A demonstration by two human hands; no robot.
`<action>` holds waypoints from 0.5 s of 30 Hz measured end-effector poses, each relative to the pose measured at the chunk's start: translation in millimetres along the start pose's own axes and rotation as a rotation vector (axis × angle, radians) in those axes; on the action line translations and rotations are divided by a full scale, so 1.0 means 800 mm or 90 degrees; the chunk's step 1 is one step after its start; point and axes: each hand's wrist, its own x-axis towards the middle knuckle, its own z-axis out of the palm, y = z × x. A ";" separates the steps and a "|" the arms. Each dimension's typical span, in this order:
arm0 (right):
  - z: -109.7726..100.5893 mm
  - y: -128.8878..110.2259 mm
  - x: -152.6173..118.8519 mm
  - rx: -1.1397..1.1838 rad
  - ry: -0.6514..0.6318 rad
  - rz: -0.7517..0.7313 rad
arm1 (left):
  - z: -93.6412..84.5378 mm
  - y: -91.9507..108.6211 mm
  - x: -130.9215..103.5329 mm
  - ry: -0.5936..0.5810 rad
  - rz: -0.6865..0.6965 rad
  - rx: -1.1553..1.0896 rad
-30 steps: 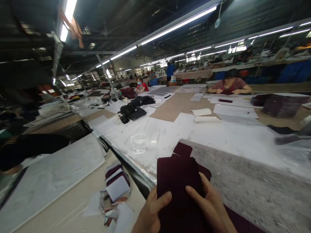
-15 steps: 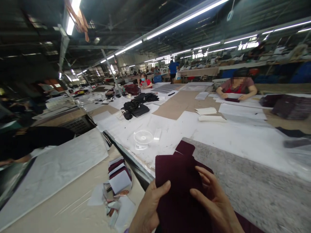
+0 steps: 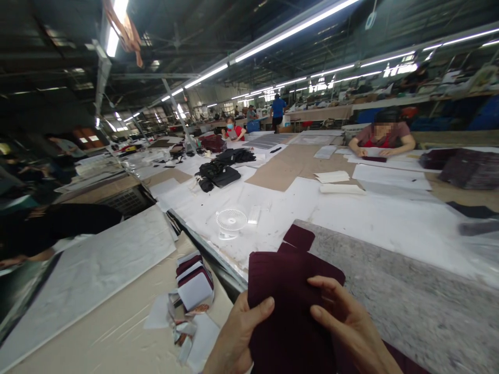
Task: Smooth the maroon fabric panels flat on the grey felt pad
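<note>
A: What is the left hand (image 3: 244,330) doing?
B: It is gripping one maroon cloth (image 3: 286,311), nearer than one fan (image 3: 231,220) and rightward.
A: The right hand (image 3: 346,317)?
B: It is curling over the cloth, hold unclear.

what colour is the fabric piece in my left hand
The fabric piece is dark maroon, best seen in the head view.

Fabric panel (image 3: 286,306), dark maroon, roughly rectangular, lightly rippled at upper end. Placed lower centre of frame, lengthwise, bottom end cut off.
</note>
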 end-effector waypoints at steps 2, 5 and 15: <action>-0.001 0.001 0.000 -0.005 0.008 0.004 | 0.001 0.000 0.000 0.008 0.006 0.000; 0.000 0.000 0.000 0.004 0.006 0.013 | 0.002 0.000 0.000 -0.001 0.014 -0.009; 0.027 -0.010 -0.011 -0.012 0.039 0.057 | 0.001 -0.004 0.004 -0.023 0.037 -0.041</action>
